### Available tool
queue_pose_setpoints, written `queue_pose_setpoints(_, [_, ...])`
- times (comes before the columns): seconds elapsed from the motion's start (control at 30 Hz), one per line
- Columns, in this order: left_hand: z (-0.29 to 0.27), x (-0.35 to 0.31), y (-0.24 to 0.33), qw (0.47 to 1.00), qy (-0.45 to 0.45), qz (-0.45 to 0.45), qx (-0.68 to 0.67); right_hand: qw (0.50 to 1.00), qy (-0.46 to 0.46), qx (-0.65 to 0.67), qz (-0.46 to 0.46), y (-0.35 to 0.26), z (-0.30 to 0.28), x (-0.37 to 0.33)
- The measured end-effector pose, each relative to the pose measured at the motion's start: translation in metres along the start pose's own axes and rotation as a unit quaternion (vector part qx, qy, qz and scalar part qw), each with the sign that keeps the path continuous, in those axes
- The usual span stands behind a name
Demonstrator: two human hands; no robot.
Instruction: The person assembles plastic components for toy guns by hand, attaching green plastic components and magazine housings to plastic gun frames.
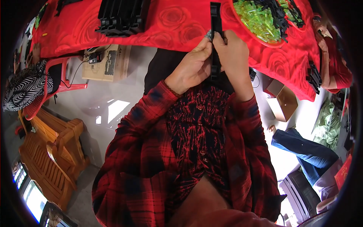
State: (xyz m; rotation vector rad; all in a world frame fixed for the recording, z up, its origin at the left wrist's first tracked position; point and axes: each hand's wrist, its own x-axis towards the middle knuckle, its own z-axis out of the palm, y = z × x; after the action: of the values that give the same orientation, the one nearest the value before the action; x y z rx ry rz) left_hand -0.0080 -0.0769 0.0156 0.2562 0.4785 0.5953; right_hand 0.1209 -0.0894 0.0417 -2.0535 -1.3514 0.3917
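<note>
A long, narrow black plastic strip (216, 17) with raised ends stands lengthwise before me, at the near edge of the red cloth. My right hand (233, 56) is closed on it from the right, thumb and bent forefinger pressed to its middle. From the left, my left hand (191, 67) grips the same strip, its thumb and fingertips pinched together at the strip's side. A small greyish bit (208, 35) shows at the left fingertips; its kind is too small to tell. The strip's lower part runs down between my hands, partly hidden by the fingers.
A stack of black plastic strips (123, 17) lies on the red rose-patterned tablecloth (172, 19). At right, a red tray (270, 46) holds yellow-green clear pieces and black pieces. A cardboard box (99, 70), red chair (70, 87) and wooden bench (47, 155) stand left. Other people sit at both sides.
</note>
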Motion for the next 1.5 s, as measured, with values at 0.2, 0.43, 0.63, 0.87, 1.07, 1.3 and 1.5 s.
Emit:
queue_pose_setpoints(0.2, [-0.002,0.012,0.003,0.994,-0.086,-0.002,-0.07,0.95,-0.159,0.257,0.079,0.004,-0.03,0.009])
queue_pose_setpoints(0.43, [0.007,0.017,0.017,0.982,-0.147,-0.009,-0.12,0.913,-0.095,0.387,0.087,-0.017,-0.044,0.008])
queue_pose_setpoints(0.63, [0.014,0.02,0.023,0.971,-0.164,-0.014,-0.171,0.925,-0.113,0.349,0.093,-0.018,-0.049,0.015])
queue_pose_setpoints(0.87, [0.016,0.026,0.027,0.95,-0.176,-0.048,-0.253,0.935,-0.096,0.334,0.074,-0.019,-0.048,0.021])
queue_pose_setpoints(1.07, [0.013,0.03,0.027,0.946,-0.169,-0.057,-0.269,0.931,-0.105,0.343,0.07,-0.024,-0.049,0.022])
queue_pose_setpoints(1.3, [0.012,0.028,0.025,0.943,-0.19,-0.043,-0.27,0.917,-0.142,0.362,0.088,-0.028,-0.052,0.02])
queue_pose_setpoints(1.5, [0.013,0.03,0.026,0.97,-0.139,-0.007,-0.199,0.901,-0.09,0.414,0.093,-0.018,-0.038,0.019])
